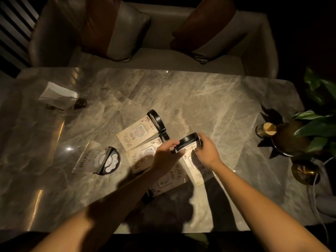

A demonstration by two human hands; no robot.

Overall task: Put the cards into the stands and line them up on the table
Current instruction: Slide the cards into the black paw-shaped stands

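1. Left hand [166, 151] pinches one end of a black stand [187, 141], fingers closed on it. Right hand [206, 150] grips the other end of the stand and the top of a cream card [192, 168] hanging below it. Both are held just above the marble table [218, 106], near its middle.
2. I can't tell if the card edge is fully in the slot; fingers cover the joint.
3. Risk: the card goes in crooked if the hands push unevenly, so it would lean once stood up.
4. Risk: the card bends or creases if forced, since it looks thin and only the top is supported.
5. Risk: the dim light and the arm shadow hide the slot, so a miss is likely.
6. Loose cards [138, 133] lie overlapped right under the hands, with another black stand [156, 119] touching the far one. Setting the held one down there could knock or slide them.
7. One card already in a stand [109, 160] lies flat to the left, not upright, so the line-up is not started.
8. A plant pot [289, 137] sits well to the right, a low risk.
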